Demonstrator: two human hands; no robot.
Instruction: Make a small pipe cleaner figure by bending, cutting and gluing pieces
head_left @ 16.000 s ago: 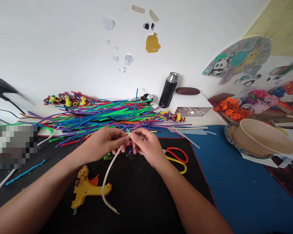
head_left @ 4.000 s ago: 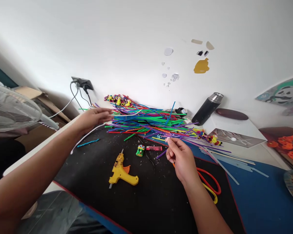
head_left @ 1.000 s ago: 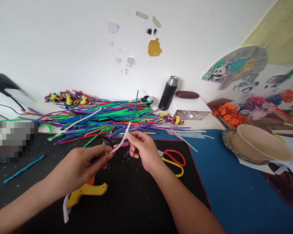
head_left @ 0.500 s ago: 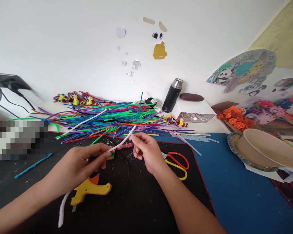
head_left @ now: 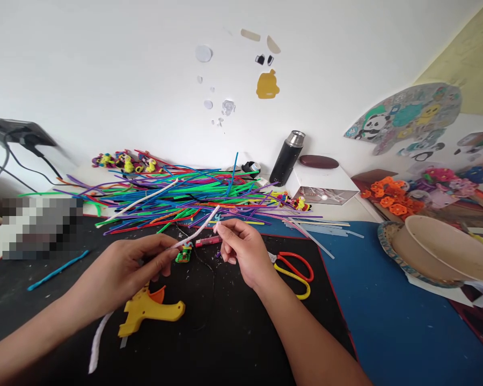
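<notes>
My left hand point(head_left: 126, 268) is closed round a long white pipe cleaner point(head_left: 195, 231). Its free tail point(head_left: 95, 347) hangs out behind my wrist over the black mat point(head_left: 209, 332). The upper end rises to the right toward my right hand point(head_left: 241, 251), whose fingertips are pinched together beside that tip on a small pale piece I cannot make out. Both hands hover above the mat, just in front of a big heap of coloured pipe cleaners point(head_left: 177, 195).
A yellow glue gun point(head_left: 151, 311) lies under my left hand. A small green figure point(head_left: 184, 253) and a pink lighter point(head_left: 208, 242) lie between the hands. Red and yellow scissors point(head_left: 293, 266) are right of my right hand. A black flask point(head_left: 286, 158), a white box point(head_left: 326, 179) and a paper bowl point(head_left: 443, 249) stand further right.
Earlier my left hand reached left into the pile and brought back a white pipe cleaner. Over the last second the hands shifted only slightly, its tip nearing my right fingertips.
</notes>
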